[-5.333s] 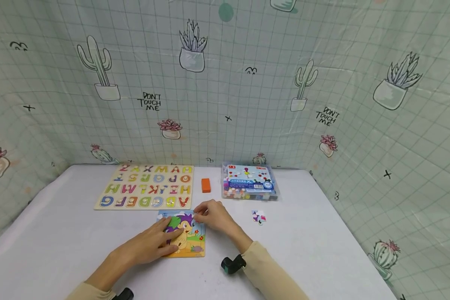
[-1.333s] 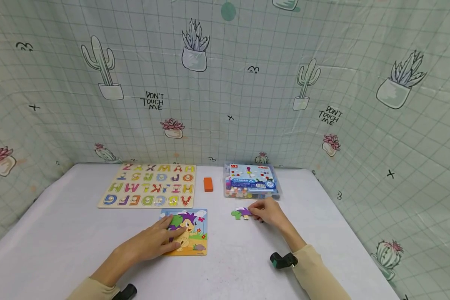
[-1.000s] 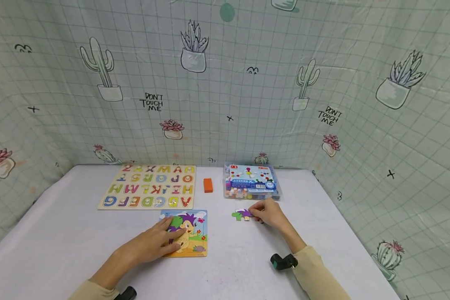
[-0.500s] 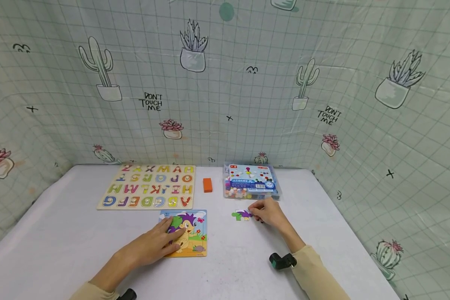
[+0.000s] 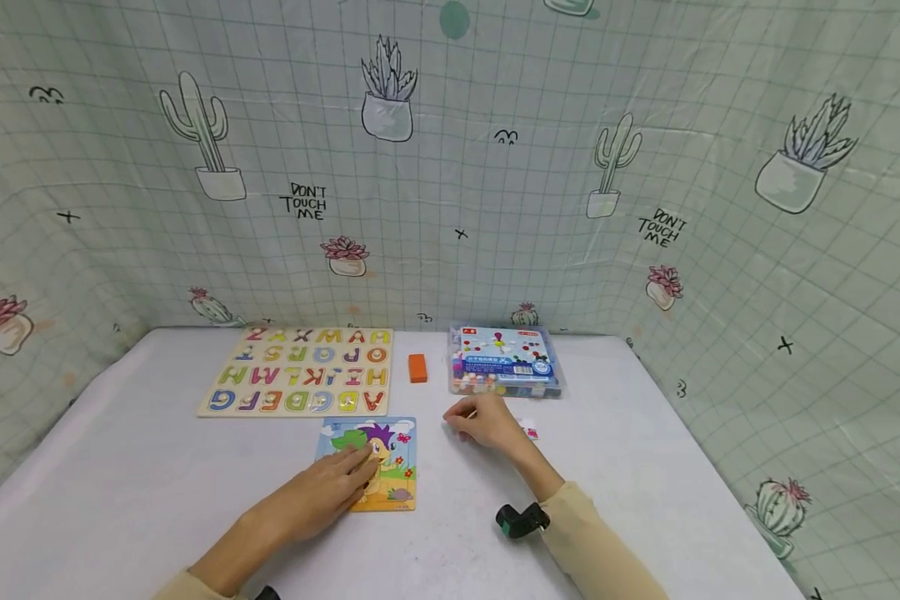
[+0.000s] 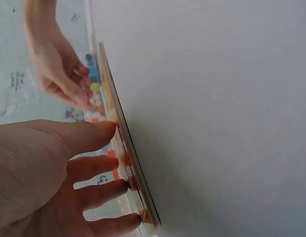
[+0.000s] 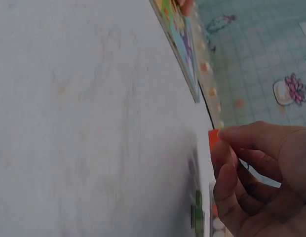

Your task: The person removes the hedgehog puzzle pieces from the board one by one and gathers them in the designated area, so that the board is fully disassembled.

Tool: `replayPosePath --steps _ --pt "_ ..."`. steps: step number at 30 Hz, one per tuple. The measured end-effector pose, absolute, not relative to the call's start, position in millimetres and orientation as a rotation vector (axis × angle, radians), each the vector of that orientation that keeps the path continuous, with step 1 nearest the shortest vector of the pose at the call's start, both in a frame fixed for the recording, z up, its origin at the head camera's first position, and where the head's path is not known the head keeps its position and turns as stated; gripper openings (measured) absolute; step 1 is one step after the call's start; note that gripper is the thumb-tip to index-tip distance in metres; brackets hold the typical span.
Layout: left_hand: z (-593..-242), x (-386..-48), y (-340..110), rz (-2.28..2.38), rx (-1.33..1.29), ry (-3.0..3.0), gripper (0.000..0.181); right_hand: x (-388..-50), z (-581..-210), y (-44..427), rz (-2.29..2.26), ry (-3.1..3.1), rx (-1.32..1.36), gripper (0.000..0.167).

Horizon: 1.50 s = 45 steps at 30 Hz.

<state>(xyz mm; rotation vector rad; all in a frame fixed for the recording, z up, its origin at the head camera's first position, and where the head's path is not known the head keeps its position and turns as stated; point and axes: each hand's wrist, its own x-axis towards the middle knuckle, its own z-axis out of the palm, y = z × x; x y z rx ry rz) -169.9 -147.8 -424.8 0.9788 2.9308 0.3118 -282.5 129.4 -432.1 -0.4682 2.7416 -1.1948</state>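
A small hedgehog jigsaw puzzle [image 5: 399, 460] lies flat on the table. My left hand [image 5: 318, 492] rests on its lower left part with outstretched fingers, which hide that corner; in the left wrist view the fingertips [image 6: 124, 185] touch the board. To the puzzle's right, my right hand [image 5: 483, 423] hovers over the table, fingers loosely curled. No object shows between its fingertips in the right wrist view. Beneath it lies a green puzzle piece [image 7: 197, 217], seen edge-on. A piece with a pink mark [image 5: 531, 430] shows behind the right hand, partly covered.
A wooden alphabet board [image 5: 296, 372] lies behind the puzzle. An orange block [image 5: 417, 368] stands between that board and a clear plastic box [image 5: 505, 361] of small coloured parts. A patterned sheet [image 5: 450, 183] hangs at the back and sides.
My right hand was at the puzzle's upper right corner, then went to the loose pieces on the right; it has now come back left. My left hand slid nearer, uncovering the puzzle's upper left.
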Motion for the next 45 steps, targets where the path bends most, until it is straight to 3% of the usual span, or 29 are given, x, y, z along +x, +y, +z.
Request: replayPosePath --steps 8,20,45 --pt "-426 -164 -140 0.338 0.860 2.837 0.045 -277 -435 82 -1.171 2.685 -0.618 0.015" --pt "-426 -162 -141 0.359 0.880 2.814 0.046 -273 -438 32 -1.095 2.661 -0.732 0.015" --pt "-422 -163 -144 0.391 0.914 2.816 0.049 -283 -435 7 -1.036 2.667 -0.699 0.017"
